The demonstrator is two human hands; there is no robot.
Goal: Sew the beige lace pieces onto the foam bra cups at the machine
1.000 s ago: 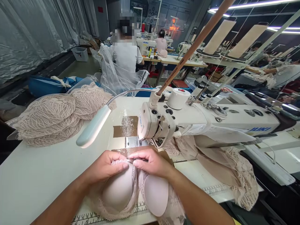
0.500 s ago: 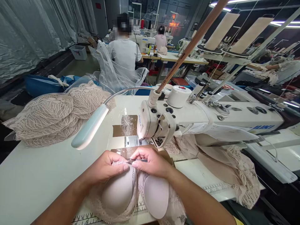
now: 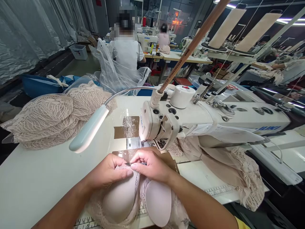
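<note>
A beige lace bra with smooth moulded cups lies in front of me at the table's near edge, its inner side facing up. My left hand pinches the lace edge at the top of the left cup between thumb and fingers. Close beside it, my right hand is closed on a slim pointed metal tool, whose tip meets the lace edge at my left fingertips. Most of the tool is hidden by my fingers, so its exact kind does not show. The right cup hangs loose below my right wrist.
A sewing machine stands just beyond my hands, with a lit lamp on a bent neck at its left. Stacked lace cups lie at the left; more lace pieces are under the machine arm. A person sits ahead.
Both hands and the bra stay nearly in place. The metal tool's tip has shifted slightly left, towards my left fingers, and the view has moved a little.
</note>
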